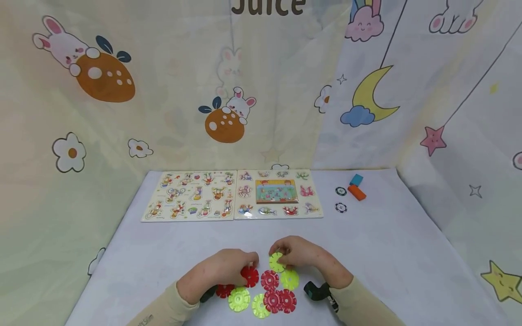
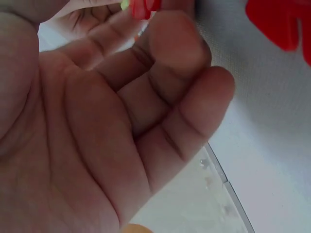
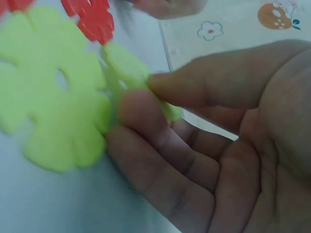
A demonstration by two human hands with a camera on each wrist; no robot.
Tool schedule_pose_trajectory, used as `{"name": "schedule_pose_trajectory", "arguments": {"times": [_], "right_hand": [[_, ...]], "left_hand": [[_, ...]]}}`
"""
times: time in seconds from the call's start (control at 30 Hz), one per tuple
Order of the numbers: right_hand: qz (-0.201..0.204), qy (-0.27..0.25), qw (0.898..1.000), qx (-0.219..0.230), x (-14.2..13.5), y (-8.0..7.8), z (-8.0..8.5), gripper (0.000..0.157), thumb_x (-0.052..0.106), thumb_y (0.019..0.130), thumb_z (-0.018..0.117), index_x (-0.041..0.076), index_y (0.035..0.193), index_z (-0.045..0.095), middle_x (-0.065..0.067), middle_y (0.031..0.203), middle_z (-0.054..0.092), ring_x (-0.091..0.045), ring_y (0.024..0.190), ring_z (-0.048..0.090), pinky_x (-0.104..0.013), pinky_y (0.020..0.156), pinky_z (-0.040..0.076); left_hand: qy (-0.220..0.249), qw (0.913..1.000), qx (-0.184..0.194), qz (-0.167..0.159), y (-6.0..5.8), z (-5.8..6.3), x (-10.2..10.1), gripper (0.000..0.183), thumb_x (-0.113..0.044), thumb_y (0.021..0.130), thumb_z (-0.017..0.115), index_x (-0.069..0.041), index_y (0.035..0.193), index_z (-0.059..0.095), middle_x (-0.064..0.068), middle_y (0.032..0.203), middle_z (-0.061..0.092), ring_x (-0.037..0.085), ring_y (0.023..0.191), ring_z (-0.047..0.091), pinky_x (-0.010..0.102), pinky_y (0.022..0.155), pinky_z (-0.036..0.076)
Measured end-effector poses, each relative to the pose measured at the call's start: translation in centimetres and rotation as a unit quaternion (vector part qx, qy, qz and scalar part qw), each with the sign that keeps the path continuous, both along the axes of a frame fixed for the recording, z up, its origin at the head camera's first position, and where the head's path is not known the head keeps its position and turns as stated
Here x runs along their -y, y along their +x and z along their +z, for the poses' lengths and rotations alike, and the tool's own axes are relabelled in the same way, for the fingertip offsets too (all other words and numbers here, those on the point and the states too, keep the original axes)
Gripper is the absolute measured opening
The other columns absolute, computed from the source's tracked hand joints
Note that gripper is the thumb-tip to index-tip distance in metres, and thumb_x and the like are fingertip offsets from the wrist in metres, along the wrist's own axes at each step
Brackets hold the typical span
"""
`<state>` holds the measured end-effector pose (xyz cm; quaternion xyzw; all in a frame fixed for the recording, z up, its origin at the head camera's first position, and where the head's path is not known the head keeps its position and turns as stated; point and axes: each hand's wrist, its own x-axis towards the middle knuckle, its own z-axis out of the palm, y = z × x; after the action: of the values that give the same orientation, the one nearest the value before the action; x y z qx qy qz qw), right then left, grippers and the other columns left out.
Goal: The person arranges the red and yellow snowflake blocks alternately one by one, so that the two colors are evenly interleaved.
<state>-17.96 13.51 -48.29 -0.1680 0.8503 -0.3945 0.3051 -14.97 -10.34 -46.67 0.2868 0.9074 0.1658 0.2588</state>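
My right hand (image 1: 299,253) pinches a yellow-green notched plastic disc (image 1: 276,262) between thumb and fingers. In the right wrist view that disc (image 3: 127,68) is tilted, beside a flat yellow-green disc (image 3: 36,92). A red notched disc (image 1: 252,277) is between the thumb and fingers of my left hand (image 1: 228,267). The left wrist view has curled fingers (image 2: 180,97) and a bit of red disc (image 2: 143,7) at the top. Around the hands lie red discs (image 1: 269,280) and yellow-green discs (image 1: 239,299), some overlapping.
Two picture puzzle boards (image 1: 212,213) lie side by side at the back. Right of them are two round chips (image 1: 340,207), a blue block (image 1: 356,179) and an orange block (image 1: 356,193). Printed cloth walls (image 1: 171,113) stand around the white tabletop (image 1: 383,253).
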Motion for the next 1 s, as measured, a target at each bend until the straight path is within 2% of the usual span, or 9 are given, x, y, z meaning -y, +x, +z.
{"name": "schedule_pose_trajectory", "arguments": {"times": [0.17, 0.47, 0.7, 0.87, 1.0], "right_hand": [[0.018, -0.008, 1.0, 0.016, -0.1, 0.2, 0.1, 0.018, 0.011, 0.086, 0.067, 0.018, 0.101, 0.07, -0.003, 0.082, 0.062, -0.019, 0.058, 0.056, -0.032, 0.058, 0.049], [0.022, -0.008, 1.0, 0.013, -0.2, 0.2, 0.1, 0.017, 0.011, 0.086, 0.066, 0.018, 0.101, 0.07, -0.003, 0.081, 0.061, -0.019, 0.059, 0.056, -0.033, 0.059, 0.049], [0.026, -0.016, 0.999, 0.02, -0.3, 0.0, 0.1, 0.017, 0.01, 0.086, 0.065, 0.017, 0.101, 0.07, -0.004, 0.079, 0.061, -0.02, 0.059, 0.056, -0.034, 0.06, 0.048], [0.023, -0.014, 0.999, 0.02, -0.3, 0.0, -0.2, 0.016, 0.011, 0.086, 0.066, 0.018, 0.1, 0.07, -0.004, 0.078, 0.06, -0.02, 0.059, 0.056, -0.033, 0.06, 0.048], [0.021, -0.01, 1.0, 0.017, -0.3, 0.1, -0.3, 0.016, 0.012, 0.086, 0.067, 0.019, 0.1, 0.07, -0.004, 0.078, 0.059, -0.019, 0.058, 0.056, -0.034, 0.06, 0.048]], "left_hand": [[0.007, 0.9996, 0.002, -0.028, 0.1, 0.0, 0.1, 0.044, -0.024, 0.071, 0.082, -0.032, 0.111, 0.063, -0.016, 0.091, 0.058, 0.004, 0.08, 0.051, 0.028, 0.068, 0.048], [0.029, 0.9989, 0.012, -0.033, 0.1, 0.0, 0.0, 0.048, -0.023, 0.069, 0.083, -0.029, 0.112, 0.065, -0.017, 0.094, 0.059, 0.004, 0.081, 0.051, 0.027, 0.068, 0.049], [0.041, 0.9975, 0.001, -0.057, -0.3, 0.2, 0.5, 0.024, -0.022, 0.078, 0.076, -0.025, 0.101, 0.07, -0.018, 0.084, 0.058, 0.004, 0.073, 0.051, 0.024, 0.067, 0.047], [0.088, 0.9945, 0.013, -0.054, -0.7, 0.6, 1.3, 0.015, -0.024, 0.084, 0.07, -0.028, 0.099, 0.069, -0.018, 0.082, 0.059, 0.003, 0.073, 0.053, 0.022, 0.066, 0.047], [0.144, 0.9881, 0.037, -0.039, -1.1, 1.2, 2.2, 0.016, -0.027, 0.086, 0.068, -0.03, 0.102, 0.067, -0.016, 0.082, 0.06, 0.004, 0.074, 0.054, 0.023, 0.066, 0.048]]}}
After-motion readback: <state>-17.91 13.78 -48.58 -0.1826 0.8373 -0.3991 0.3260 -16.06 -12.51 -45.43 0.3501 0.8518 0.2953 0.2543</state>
